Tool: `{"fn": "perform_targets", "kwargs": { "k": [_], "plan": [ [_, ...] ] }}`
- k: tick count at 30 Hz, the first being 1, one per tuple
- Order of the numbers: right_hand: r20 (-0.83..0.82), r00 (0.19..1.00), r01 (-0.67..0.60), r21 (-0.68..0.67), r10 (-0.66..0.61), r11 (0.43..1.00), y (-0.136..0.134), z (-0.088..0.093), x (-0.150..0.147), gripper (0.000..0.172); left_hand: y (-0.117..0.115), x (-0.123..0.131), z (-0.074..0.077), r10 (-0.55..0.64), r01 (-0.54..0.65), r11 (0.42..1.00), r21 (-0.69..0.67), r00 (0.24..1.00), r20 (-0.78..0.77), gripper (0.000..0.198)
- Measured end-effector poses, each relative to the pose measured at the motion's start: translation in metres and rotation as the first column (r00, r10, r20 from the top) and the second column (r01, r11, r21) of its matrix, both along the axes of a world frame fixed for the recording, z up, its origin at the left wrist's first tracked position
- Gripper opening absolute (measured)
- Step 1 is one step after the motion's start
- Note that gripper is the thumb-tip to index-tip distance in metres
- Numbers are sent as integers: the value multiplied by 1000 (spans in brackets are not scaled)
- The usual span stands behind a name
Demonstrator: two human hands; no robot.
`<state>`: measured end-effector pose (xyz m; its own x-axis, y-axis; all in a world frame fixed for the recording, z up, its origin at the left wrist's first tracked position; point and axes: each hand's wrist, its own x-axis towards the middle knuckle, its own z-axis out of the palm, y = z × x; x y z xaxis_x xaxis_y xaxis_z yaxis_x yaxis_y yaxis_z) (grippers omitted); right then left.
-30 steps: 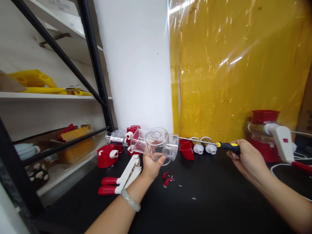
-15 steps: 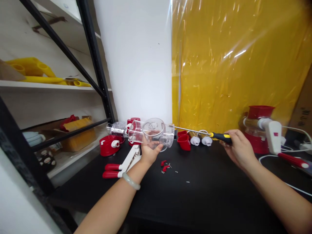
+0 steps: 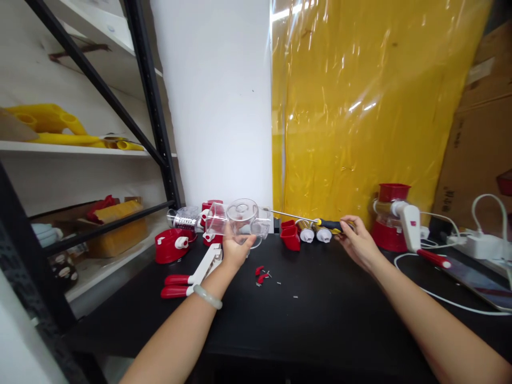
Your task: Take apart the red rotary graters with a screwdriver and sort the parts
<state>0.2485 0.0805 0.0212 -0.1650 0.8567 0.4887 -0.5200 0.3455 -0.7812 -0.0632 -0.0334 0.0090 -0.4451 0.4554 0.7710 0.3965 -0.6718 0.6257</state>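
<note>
My left hand (image 3: 236, 249) grips a clear plastic grater housing (image 3: 242, 214) from below, above the table. In my right hand (image 3: 358, 242) is a screwdriver (image 3: 330, 224) with a black and yellow handle, pinched near its rear end. Its long shaft points left, and the tip meets the right end of the housing; the exact contact is too small to make out. Below lie small red parts (image 3: 261, 278) and several tiny metal pins or screws. White crank handles with red grips (image 3: 176, 291) rest beside my left wrist.
Red bases (image 3: 169, 246) and a clear housing with a metal drum (image 3: 186, 217) stand at the back left. A red hopper (image 3: 290, 237) and drum graters (image 3: 306, 232) sit mid-back. An assembled rotary grater (image 3: 392, 221), white cables and a phone (image 3: 476, 281) are right; a black-framed shelf (image 3: 154, 90) stands left.
The view has swung slightly right, so most things sit further left. My right hand's fingers have shifted on the screwdriver handle. The tip stays at the housing's right end.
</note>
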Motion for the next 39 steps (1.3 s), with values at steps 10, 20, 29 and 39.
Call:
{"fn": "perform_targets", "kwargs": {
  "k": [10,20,29,39],
  "plan": [
    [42,987,-146,-210,158,967,2,-4,2,53,3,-1,1,-37,38,999,-7,999,36,69],
    [-177,947,-301,-185,270,936,-7,8,9,32,5,-3,-1,-59,60,998,-25,998,15,65],
    [182,982,53,-39,-45,998,5,-8,5,28,7,-7,-5,-69,69,997,-17,998,11,67],
    [92,982,-146,-170,163,975,-1,0,8,59,4,-5,0,-50,50,999,1,999,-11,67]
  ]
}}
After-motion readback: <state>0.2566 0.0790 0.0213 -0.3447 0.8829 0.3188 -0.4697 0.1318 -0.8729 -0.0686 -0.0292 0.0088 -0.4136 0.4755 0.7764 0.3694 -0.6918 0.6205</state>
